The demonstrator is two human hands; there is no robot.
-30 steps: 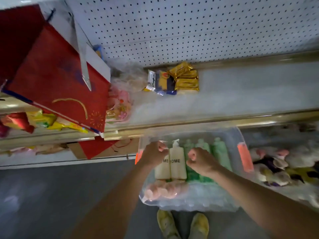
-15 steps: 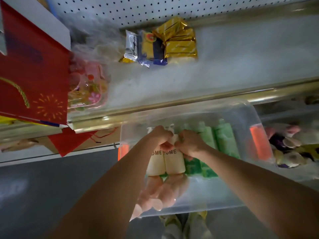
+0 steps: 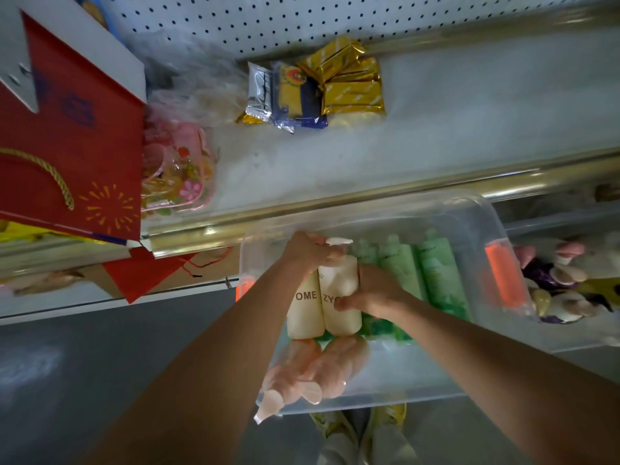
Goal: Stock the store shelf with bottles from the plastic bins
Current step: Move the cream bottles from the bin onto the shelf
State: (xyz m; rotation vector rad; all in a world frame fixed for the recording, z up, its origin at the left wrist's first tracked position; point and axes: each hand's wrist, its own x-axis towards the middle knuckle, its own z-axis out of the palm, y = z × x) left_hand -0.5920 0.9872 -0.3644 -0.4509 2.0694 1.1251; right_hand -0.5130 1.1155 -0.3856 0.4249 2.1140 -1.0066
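Below pegboard (image 3: pixel 335 18) | white shelf (image 3: pixel 469 129) | grey floor (image 3: pixel 100 347)

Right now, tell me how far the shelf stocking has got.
Done: nothing visible yet; the shelf holds only snack packets, no bottles. In hand: the left hand grips the top of one cream bottle and the right hand grips the cream bottle beside it, both in the bin. Left: those two, the green bottles and the pink bottles.
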